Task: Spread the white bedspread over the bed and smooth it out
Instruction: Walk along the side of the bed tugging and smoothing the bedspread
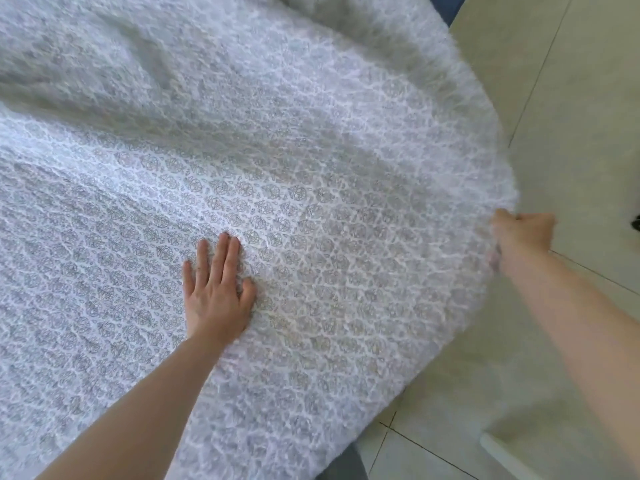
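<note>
Bedspread (277, 150), one, two hands: left hand (216, 292) flat, open, right hand (523, 233) fisted gripping its edge

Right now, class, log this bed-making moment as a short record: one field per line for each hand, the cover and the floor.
left hand: flat, palm down, pressing on the bedspread
right hand: closed on the bedspread's edge at the bed's side
bedspread: white, patterned, broad folds at the far end
floor: pale tiles
</note>
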A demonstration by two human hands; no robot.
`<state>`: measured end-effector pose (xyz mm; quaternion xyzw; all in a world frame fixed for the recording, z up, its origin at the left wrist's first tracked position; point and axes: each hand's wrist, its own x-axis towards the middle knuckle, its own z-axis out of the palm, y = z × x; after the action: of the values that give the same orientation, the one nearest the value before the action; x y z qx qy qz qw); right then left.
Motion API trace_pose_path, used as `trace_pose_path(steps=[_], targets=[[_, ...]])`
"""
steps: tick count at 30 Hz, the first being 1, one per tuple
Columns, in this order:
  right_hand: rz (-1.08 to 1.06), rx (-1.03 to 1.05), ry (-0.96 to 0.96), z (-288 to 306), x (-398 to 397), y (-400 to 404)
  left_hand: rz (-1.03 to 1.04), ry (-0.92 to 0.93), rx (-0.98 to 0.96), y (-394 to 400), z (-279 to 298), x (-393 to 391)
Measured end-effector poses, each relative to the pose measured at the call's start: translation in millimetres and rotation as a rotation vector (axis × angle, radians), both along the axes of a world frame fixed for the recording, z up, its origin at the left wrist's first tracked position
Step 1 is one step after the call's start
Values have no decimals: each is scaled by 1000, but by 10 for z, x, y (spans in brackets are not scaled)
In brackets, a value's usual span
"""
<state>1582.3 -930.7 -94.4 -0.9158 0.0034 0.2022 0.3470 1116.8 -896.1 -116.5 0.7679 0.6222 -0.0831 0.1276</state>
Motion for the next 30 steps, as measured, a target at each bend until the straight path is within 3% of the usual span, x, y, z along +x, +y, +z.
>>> trace_pose_path(steps=[3, 7, 13, 15, 19, 23, 26, 30], targets=[[123, -99, 240, -153, -339, -138, -3, 0, 7, 0, -9, 15], [323, -49, 540, -117, -1154, -55, 3, 14, 16, -16, -21, 31], [520, 59, 754, -91, -1933, 468, 2, 27, 28, -26, -47, 24], [549, 129, 653, -45, -2050, 636, 4, 24, 28, -24, -49, 20], [626, 186, 207, 15, -1894, 615, 9, 14, 21, -18, -21, 26], [603, -9, 251, -38, -1774, 438, 3, -33, -12, -38, 27, 50], [490, 34, 164, 189, -1922, 784, 87, -144, -48, 38, 81, 45], [929, 158, -125, 541, -2411, 1332, 218, -202, -64, 457, 122, -226]])
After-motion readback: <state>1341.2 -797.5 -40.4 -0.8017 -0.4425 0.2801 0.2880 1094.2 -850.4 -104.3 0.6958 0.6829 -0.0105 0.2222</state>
